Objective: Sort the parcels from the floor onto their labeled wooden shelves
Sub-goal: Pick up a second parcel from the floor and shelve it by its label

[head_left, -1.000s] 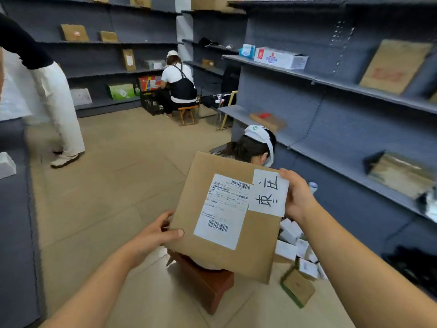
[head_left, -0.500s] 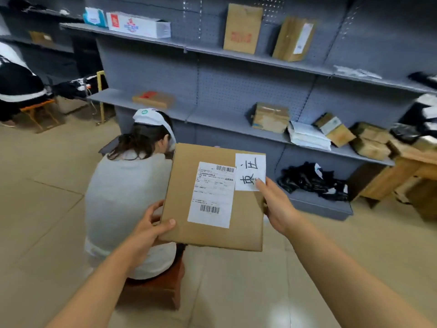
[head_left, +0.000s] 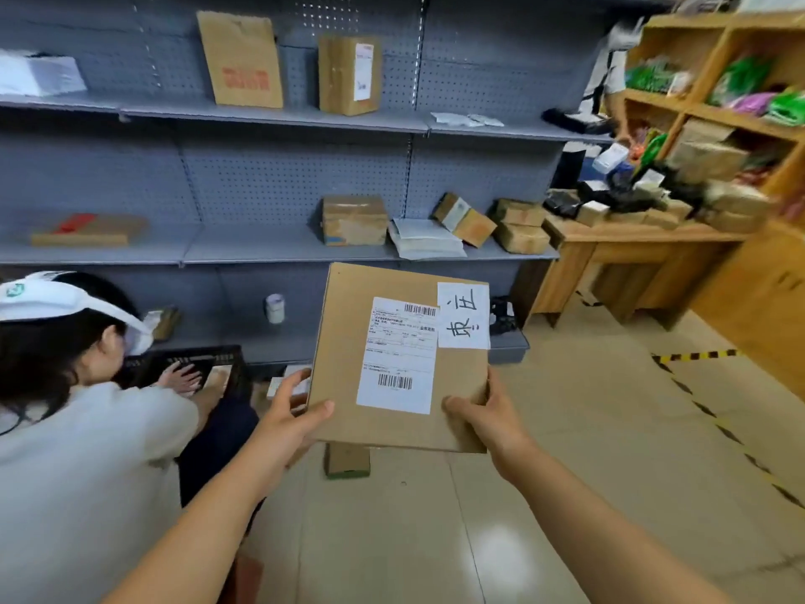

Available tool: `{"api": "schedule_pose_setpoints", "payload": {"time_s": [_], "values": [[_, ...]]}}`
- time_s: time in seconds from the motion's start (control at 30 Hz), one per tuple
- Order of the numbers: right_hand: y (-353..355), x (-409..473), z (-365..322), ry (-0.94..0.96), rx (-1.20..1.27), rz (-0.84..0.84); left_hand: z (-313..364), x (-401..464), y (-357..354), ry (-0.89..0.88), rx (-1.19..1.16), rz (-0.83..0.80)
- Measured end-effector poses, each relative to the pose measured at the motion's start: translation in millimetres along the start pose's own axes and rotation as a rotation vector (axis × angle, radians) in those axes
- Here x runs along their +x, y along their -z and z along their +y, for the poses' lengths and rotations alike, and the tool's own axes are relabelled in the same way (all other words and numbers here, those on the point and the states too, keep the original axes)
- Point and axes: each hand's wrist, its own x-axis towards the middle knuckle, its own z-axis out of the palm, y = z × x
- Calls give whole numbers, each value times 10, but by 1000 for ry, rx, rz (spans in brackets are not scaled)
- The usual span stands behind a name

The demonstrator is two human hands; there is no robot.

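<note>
From the head camera, a flat brown cardboard parcel (head_left: 392, 359) is held up in the centre of the frame, between the two hands and above the tiled floor (head_left: 610, 494). The left hand (head_left: 289, 422) grips its lower left corner, thumb pressed on the front face and the other fingers hidden behind the card. The right hand (head_left: 488, 414) grips the lower right edge the same way, thumb lying across the front near the bottom. Both forearms reach up from the bottom of the frame, converging on the parcel, which stands nearly upright and tilts a little to the right.

A white shipping label (head_left: 398, 355) with two barcodes covers the middle of the parcel's face, and a white slip with handwritten characters (head_left: 463, 316) sits at its upper right corner.

Behind the parcel, grey metal shelves (head_left: 261, 250) span the upper left and centre, carrying several cardboard boxes. In the upper right stand wooden shelves (head_left: 714, 115) holding green bags and brown packets, with a wooden bench (head_left: 631, 241) in front piled with small parcels. At lower left a seated person (head_left: 87, 429) in a white cap leans toward a black crate (head_left: 196, 368). A small box (head_left: 347, 460) lies on the floor just below the held parcel.
</note>
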Motion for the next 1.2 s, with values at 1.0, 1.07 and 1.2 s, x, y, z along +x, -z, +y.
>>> {"api": "schedule_pose_setpoints", "payload": {"time_s": [1.0, 1.07, 1.2], "values": [[2484, 224, -288, 54, -25, 884, 687, 1753, -3672, -415, 393, -784], [2469, 323, -348, 58, -61, 960, 783, 1917, -3816, -433, 373, -847], [2444, 482, -533, 68, -180, 1108, 919, 2230, -4083, -470, 357, -951]]}}
